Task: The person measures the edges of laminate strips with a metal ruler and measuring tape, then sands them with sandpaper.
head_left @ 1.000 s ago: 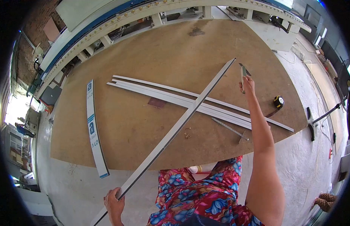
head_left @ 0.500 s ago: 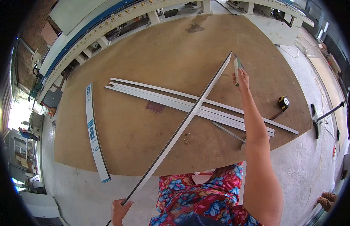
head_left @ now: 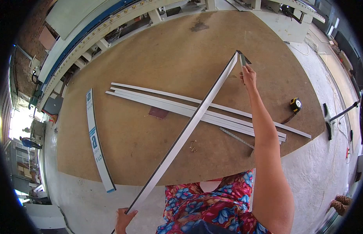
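Note:
My left hand (head_left: 125, 219) is closed around the near end of a long white strip (head_left: 189, 134) with a dark edge. The strip slants over the board, its far end pointing away from me. At that far end my right hand (head_left: 248, 75) grips a small flat block (head_left: 243, 60), pale on one side and grey-green on the other. The block lies right against the strip's tip. Under the strip, several white strips (head_left: 162, 102) rest side by side on the brown board (head_left: 169, 54). A few small brass-coloured pieces (head_left: 193, 147) lie near them.
At the left lies a white strip (head_left: 96, 144) with blue lettering. A yellow and black tape measure (head_left: 295, 104) sits at the right, and a metal square (head_left: 236, 137) near my right forearm. A large machine (head_left: 123, 23) stands along the back; a person (head_left: 30, 143) is far left.
My right hand has brought the block leftward and up against the strip's far end. The strip has turned slightly, showing more of its white face.

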`<state>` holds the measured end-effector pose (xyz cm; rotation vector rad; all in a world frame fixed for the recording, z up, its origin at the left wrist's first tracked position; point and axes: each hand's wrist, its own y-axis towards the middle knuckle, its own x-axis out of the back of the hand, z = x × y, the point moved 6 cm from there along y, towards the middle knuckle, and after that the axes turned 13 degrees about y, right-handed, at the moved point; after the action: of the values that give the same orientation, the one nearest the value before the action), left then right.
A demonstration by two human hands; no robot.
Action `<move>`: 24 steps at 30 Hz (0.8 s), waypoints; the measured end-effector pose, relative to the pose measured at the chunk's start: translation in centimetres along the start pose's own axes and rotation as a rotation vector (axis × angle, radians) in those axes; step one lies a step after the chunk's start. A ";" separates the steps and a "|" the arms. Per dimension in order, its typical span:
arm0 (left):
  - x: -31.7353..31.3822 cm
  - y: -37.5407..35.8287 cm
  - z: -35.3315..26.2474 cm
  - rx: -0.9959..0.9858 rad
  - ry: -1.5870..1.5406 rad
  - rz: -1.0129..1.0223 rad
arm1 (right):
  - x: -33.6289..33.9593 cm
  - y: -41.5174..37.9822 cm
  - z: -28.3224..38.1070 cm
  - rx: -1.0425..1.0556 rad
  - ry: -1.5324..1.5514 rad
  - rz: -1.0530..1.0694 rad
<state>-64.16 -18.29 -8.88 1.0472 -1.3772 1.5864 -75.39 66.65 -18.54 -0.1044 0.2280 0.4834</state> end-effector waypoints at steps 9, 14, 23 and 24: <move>0.6 0.1 -2.3 -0.037 -0.156 0.165 | 0.5 0.2 0.9 0.107 -0.312 -0.016; 3.1 -1.0 -4.9 -0.008 -0.011 0.165 | -0.3 -0.9 1.5 -0.046 -0.163 0.008; -0.1 0.2 -1.2 0.028 0.011 -0.005 | -0.4 -1.9 1.5 -0.030 -0.120 0.068; 0.1 0.0 -1.4 0.005 0.043 -0.040 | -0.3 -1.8 1.7 -0.008 -0.150 0.044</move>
<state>-64.29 -16.87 -8.87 1.0311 -1.3163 1.5757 -74.46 65.20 -16.79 -0.0708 0.0814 0.5340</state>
